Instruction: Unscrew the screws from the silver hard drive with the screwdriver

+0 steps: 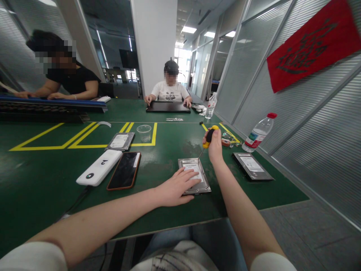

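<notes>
A hard drive [195,164] with a white label lies on the green table in front of me. Across its lower left part rests my left hand [177,186], palm down, fingers stretched out over the label. My right hand [214,145] is wrapped round the yellow and black handle of a screwdriver [209,137]. Its thin shaft slants down to the drive's far right corner, and the tip seems to touch there; the screw itself is too small to see.
A second hard drive [254,167] lies to the right, near a water bottle [260,132]. To the left are a phone [124,171], a white power bank [99,167] with a cable, another hard drive [120,140] and a clear plastic cup [144,133]. Two people work across the table.
</notes>
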{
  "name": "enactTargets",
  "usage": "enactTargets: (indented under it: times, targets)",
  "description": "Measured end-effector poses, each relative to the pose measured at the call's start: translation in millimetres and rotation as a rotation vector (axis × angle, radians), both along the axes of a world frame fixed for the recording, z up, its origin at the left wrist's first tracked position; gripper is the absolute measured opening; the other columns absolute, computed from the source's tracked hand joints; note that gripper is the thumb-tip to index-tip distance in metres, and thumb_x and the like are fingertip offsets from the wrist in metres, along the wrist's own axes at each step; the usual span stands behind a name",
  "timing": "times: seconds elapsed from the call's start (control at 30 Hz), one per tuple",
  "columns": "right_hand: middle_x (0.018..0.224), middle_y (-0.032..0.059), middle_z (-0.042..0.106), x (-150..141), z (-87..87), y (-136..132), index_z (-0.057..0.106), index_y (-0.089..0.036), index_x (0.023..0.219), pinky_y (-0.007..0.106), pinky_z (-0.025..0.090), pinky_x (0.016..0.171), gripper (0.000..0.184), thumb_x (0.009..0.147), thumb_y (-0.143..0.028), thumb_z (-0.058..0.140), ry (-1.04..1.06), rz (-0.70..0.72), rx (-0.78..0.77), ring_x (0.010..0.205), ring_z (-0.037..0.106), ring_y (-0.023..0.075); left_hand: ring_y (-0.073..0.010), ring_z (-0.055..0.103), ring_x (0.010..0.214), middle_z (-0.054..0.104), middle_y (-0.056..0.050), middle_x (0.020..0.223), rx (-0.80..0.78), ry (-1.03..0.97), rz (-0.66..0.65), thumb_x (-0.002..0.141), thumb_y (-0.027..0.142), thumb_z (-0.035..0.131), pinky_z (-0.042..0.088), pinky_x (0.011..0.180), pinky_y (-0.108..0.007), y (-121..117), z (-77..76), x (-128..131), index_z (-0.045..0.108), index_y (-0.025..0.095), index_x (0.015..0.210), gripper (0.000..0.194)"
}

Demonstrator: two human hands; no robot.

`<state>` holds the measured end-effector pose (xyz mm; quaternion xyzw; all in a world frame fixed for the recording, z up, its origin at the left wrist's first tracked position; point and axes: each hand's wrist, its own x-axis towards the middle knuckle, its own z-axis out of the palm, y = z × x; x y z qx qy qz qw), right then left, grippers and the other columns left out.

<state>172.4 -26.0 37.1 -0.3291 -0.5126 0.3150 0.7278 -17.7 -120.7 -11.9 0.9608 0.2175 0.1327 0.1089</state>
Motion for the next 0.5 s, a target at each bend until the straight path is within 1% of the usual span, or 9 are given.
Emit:
enactTargets:
  times: [0.13, 0.27, 0.33, 0.4, 0.43, 0.5]
  targets:
    - [0.072, -0.0053, 0.051, 0.5, -1.6, 1.0, 0.048, -0.027, 0.092, 0.021, 0.041, 0.045, 0.041, 0.086, -0.068, 0.044, -0.003, 0.015, 0.001, 0.048, 0.050, 0.0063, -0.0312, 0.030, 0.143, 0.038, -0.015, 0.153, -0.001, 0.011, 0.002, 0.088, 0.033, 0.062, 0.016, 0.119, -0.053, -0.8, 1.2, 0.0, 0.041, 0.019, 0.142, 0.060]
    - [0.073, -0.0028, 0.058, 1.7, -0.6, 0.8, 0.050, -0.025, 0.090, 0.022, 0.044, 0.048, 0.046, 0.087, -0.069, 0.037, -0.051, 0.050, 0.001, 0.053, 0.055, 0.0086, -0.0311, 0.030, 0.143, 0.037, -0.015, 0.153, -0.005, 0.015, 0.002, 0.088, 0.033, 0.062, 0.016, 0.119, -0.054, -1.2, 2.3, 0.4, 0.041, 0.018, 0.142, 0.060]
    - [0.076, -0.0020, 0.062, 1.9, 1.3, -0.7, 0.049, -0.025, 0.089, 0.023, 0.048, 0.056, 0.040, 0.085, -0.065, 0.047, -0.093, 0.041, 0.002, 0.059, 0.059, 0.0096, -0.0311, 0.030, 0.143, 0.038, -0.015, 0.153, -0.010, 0.013, 0.001, 0.087, 0.032, 0.063, 0.016, 0.119, -0.054, -1.1, 2.5, 0.7, 0.041, 0.018, 0.142, 0.060]
    - [0.079, -0.0025, 0.066, 1.6, 3.2, -2.4, 0.045, -0.026, 0.090, 0.026, 0.052, 0.064, 0.038, 0.080, -0.059, 0.060, -0.091, 0.029, 0.002, 0.063, 0.061, 0.0105, -0.0313, 0.030, 0.143, 0.038, -0.015, 0.152, -0.013, 0.010, 0.002, 0.087, 0.032, 0.063, 0.016, 0.119, -0.054, -0.8, 2.3, 0.8, 0.041, 0.018, 0.142, 0.061]
    - [0.079, -0.0033, 0.066, 1.5, 3.7, -3.0, 0.042, -0.027, 0.090, 0.026, 0.053, 0.065, 0.040, 0.078, -0.057, 0.065, -0.075, 0.030, -0.002, 0.063, 0.061, 0.0106, -0.0313, 0.031, 0.143, 0.038, -0.015, 0.152, -0.013, 0.009, 0.003, 0.087, 0.032, 0.063, 0.017, 0.119, -0.054, -0.7, 2.0, 0.8, 0.041, 0.019, 0.142, 0.061]
    - [0.076, -0.0055, 0.064, 1.8, 3.7, -2.9, 0.040, -0.028, 0.092, 0.025, 0.051, 0.060, 0.041, 0.076, -0.055, 0.067, -0.048, 0.045, -0.015, 0.059, 0.059, 0.0096, -0.0313, 0.030, 0.143, 0.038, -0.015, 0.153, -0.008, 0.008, 0.003, 0.087, 0.033, 0.063, 0.017, 0.119, -0.053, -0.4, 1.5, 0.7, 0.041, 0.019, 0.142, 0.061]
